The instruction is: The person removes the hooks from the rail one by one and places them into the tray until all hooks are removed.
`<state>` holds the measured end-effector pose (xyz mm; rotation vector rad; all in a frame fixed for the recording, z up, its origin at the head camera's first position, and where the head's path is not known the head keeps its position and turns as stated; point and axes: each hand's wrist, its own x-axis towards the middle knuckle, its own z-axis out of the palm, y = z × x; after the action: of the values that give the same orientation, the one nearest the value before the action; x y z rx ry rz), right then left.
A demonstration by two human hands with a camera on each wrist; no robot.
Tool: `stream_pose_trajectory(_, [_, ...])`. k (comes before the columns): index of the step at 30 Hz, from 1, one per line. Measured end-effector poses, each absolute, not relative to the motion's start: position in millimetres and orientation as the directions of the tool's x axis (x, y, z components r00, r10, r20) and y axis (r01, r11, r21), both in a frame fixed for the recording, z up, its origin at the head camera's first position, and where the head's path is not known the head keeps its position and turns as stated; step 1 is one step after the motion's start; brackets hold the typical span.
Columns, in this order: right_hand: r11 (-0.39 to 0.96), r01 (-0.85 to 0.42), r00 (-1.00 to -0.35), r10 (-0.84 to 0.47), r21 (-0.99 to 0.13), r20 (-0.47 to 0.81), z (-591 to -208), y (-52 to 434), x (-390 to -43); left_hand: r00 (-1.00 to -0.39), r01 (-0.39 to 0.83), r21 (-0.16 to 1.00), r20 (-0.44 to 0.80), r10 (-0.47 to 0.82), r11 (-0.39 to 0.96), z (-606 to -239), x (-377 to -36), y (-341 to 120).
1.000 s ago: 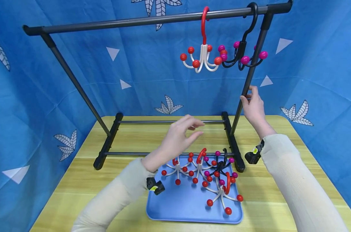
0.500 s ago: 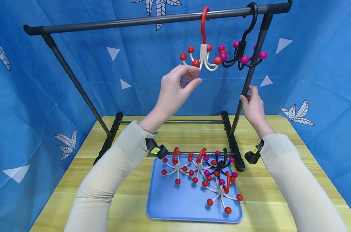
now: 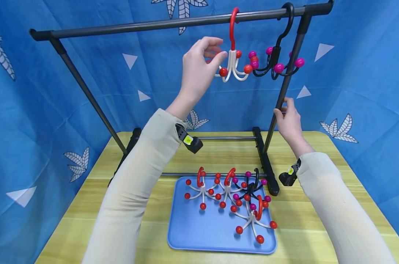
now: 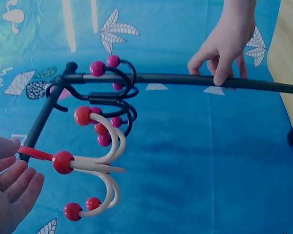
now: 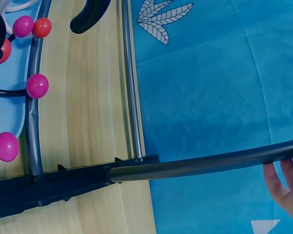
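A red-and-white hanger hook with red balls [image 3: 232,62] hangs from the top bar of a black rack [image 3: 153,25]. Just left of its stem, my left hand [image 3: 199,66] is raised, thumb and fingers parted and overlapping some of the balls. The left wrist view shows that hand [image 4: 12,185] beside the red hook [image 4: 36,153], its fingers loosely spread. To the right hangs a black hanger hook with magenta balls [image 3: 275,60]. My right hand [image 3: 289,121] grips the rack's right upright [image 3: 280,99], thumb in front and fingers behind.
Below, a blue tray [image 3: 199,238] on the wooden table [image 3: 70,216] holds several more hanger hooks, red-and-white ones [image 3: 253,216] and a black one [image 3: 251,189]. The rack's right foot [image 3: 266,165] stands behind the tray's right side. A blue curtain [image 3: 173,84] hangs behind.
My left hand has risen from above the tray to the hanging red-and-white hanger hook. The right hand has stayed on the upright.
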<state>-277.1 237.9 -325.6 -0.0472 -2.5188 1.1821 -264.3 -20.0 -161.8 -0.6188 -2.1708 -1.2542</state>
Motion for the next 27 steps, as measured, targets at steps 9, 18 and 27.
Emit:
stream_pose_trajectory(9, [0.654,-0.111,-0.939,0.178,-0.748,0.295,-325,238,-277,-0.795,0.562,0.668,0.598,0.097,0.488,-153,-282,-7])
stream_pose_trajectory(18, [0.654,-0.117,-0.936,0.18,-0.748,0.304,-325,239,-276,-0.821,0.52,0.711,0.568,0.048,0.474,-139,-293,12])
stream_pose_trajectory(27, [0.654,-0.145,-0.929,0.169,-0.742,0.33,-327,236,-276,-0.819,0.534,0.749,0.574,0.019,0.393,-132,-288,13])
